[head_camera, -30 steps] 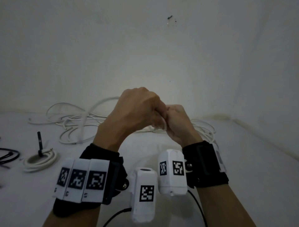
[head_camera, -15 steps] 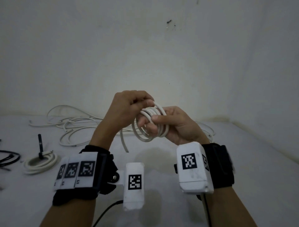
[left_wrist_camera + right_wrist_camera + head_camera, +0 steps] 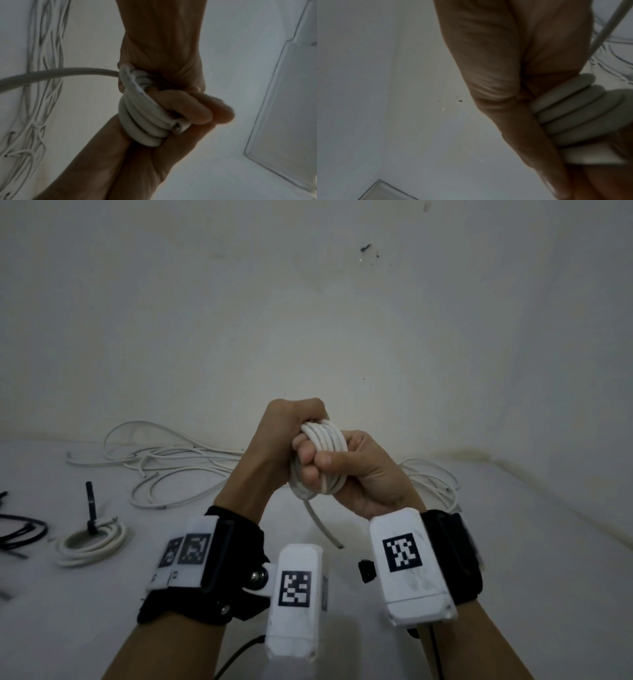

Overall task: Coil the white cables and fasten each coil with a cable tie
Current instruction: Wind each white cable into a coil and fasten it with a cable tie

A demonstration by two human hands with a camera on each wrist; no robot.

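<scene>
Both hands, left hand (image 3: 291, 436) and right hand (image 3: 363, 474), clenched around small untied white round cable coil (image 3: 322, 460); left of coil, finished tied white coil (image 3: 90, 544); behind, loose white cables (image 3: 164, 467) uncoiled.

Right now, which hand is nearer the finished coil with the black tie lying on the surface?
Left. The left hand is raised right of the tied coil; the right hand is farther right still. Both grip the new coil.

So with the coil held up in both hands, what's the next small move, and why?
Probably wrap the loose tail onto the coil: the right hand grips the loops, the left hand holds their top, and a short end hangs free below, with no tie on it yet.
</scene>
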